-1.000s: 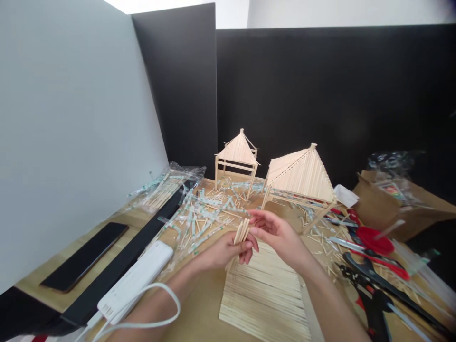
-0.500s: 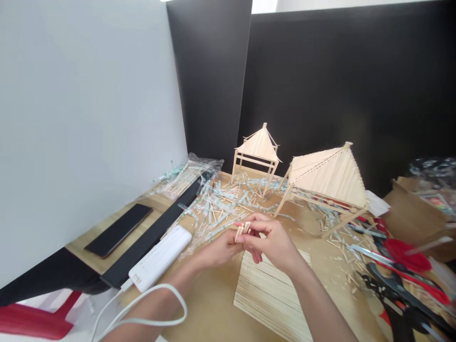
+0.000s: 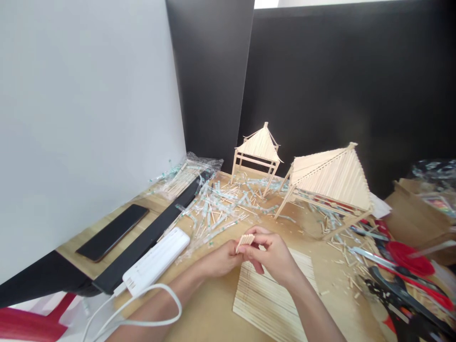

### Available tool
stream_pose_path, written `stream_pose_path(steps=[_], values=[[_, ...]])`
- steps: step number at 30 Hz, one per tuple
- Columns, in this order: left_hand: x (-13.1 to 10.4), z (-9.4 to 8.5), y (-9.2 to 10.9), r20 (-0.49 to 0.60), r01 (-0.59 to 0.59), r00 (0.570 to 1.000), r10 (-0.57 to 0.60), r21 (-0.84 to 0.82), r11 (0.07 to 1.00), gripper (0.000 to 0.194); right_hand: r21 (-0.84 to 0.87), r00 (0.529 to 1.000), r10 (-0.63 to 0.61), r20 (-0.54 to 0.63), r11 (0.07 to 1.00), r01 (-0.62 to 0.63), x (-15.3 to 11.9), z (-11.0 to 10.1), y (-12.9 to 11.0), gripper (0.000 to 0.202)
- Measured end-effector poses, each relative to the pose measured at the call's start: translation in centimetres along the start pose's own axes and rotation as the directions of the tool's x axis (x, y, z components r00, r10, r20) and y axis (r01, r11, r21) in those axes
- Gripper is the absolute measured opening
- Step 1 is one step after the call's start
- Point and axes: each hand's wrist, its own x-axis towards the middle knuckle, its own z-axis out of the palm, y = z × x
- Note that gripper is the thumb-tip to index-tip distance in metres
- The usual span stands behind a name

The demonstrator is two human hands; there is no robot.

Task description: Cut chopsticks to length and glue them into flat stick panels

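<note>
stick bundle (image 3: 245,239) mostly hidden by fingers (image 3: 253,248)

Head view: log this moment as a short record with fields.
left hand: left hand pinches a bundle of sticks
right hand: right hand closes on the same bundle from the right
under hands: stick mat flat on the table
behind: small stick hut, large stick roof
left side: white power strip, black phone
right side: red and black tools
</note>
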Motion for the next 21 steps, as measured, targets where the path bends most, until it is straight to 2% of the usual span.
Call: stream_pose_path(steps=[6, 14, 21], values=[[-0.2, -0.8, -1.0, -0.047, 0.068, 0.997, -0.068, 0.005, 0.998, 0.032, -0.021, 0.998, -0.060, 0.006, 0.998, 0.060, 0.5, 1.0, 1.0, 0.013], [-0.6, -1.1, -0.9, -0.046, 0.149, 0.988, -0.148, 0.012, 0.989, 0.020, -0.078, 0.991, -0.130, 0.027, 0.988, 0.131, 0.3, 1.3, 1.7, 0.011], [-0.1, -1.1, -1.8, -0.024, 0.168, 0.985, -0.169, -0.039, 0.985, 0.027, -0.063, 0.996, -0.089, -0.026, 0.994, 0.088, 0.5, 1.2, 2.0, 0.008]])
